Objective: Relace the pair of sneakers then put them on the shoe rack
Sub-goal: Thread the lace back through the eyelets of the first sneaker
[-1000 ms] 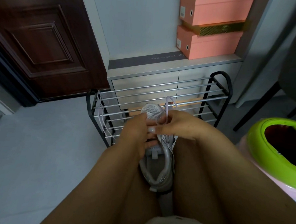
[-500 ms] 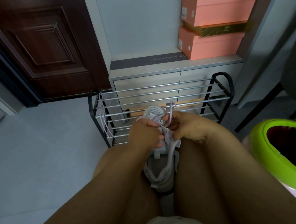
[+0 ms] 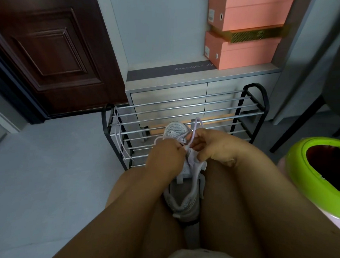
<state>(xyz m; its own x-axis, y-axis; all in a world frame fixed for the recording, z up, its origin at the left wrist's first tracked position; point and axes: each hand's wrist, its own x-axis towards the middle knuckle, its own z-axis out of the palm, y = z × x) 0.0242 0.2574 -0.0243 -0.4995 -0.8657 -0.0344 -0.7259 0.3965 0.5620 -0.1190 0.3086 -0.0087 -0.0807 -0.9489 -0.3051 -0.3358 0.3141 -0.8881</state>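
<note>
A white and grey sneaker (image 3: 184, 198) lies between my knees, toe pointing away toward the shoe rack (image 3: 185, 112). My left hand (image 3: 165, 157) sits over the sneaker's eyelets and pinches the pale lace (image 3: 195, 129) near the tongue. My right hand (image 3: 213, 145) pinches the same lace, which loops up above my fingers. A second loose lace (image 3: 119, 134) hangs over the left end of the rack's bars. No other sneaker shows.
The metal rack with black end frames stands just in front of my knees, against a grey drawer cabinet (image 3: 166, 94). Pink shoe boxes (image 3: 243, 35) are stacked on the cabinet. A green-rimmed bin (image 3: 302, 172) is at my right; a dark door (image 3: 52, 47) at left.
My hands have drawn slightly apart over the sneaker, and the lace loop now stands up above my right fingers. The sneaker stays between my knees.
</note>
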